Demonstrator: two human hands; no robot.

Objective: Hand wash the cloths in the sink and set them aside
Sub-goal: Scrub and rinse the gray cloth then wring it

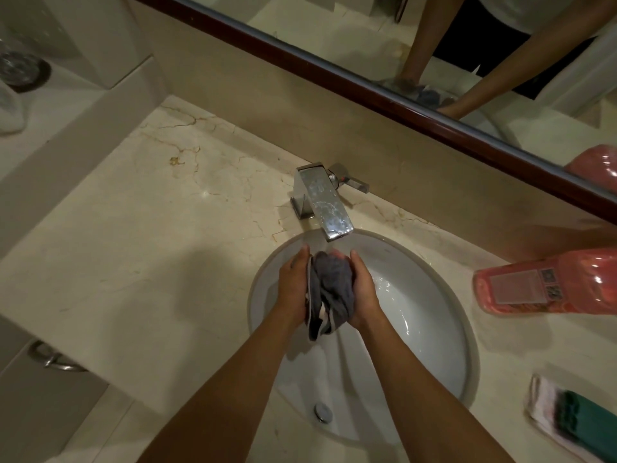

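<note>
cloth (332, 289) | bunched between both hands | over sink (434, 329)

2 hands (329, 289), 1 grey cloth (330, 292), 1 sink (444, 315), 1 tap (325, 208), 1 pink bottle (547, 282), 1 green-white cloth (574, 419)

A beige marble countertop (140, 235) with thin brown veins fills most of the view, under dim, warm light. A plain tan backsplash (267, 121) rises behind it, topped by a mirror (384, 35) in a dark red-brown frame (334, 73). A square chrome faucet (325, 203) stands just beyond the fingers, its spout above them. To their left the counter meets a pale raised ledge (66, 135). Down at lower left, a metal handle (50, 357) sits on a grey cabinet front (36, 409).
</note>
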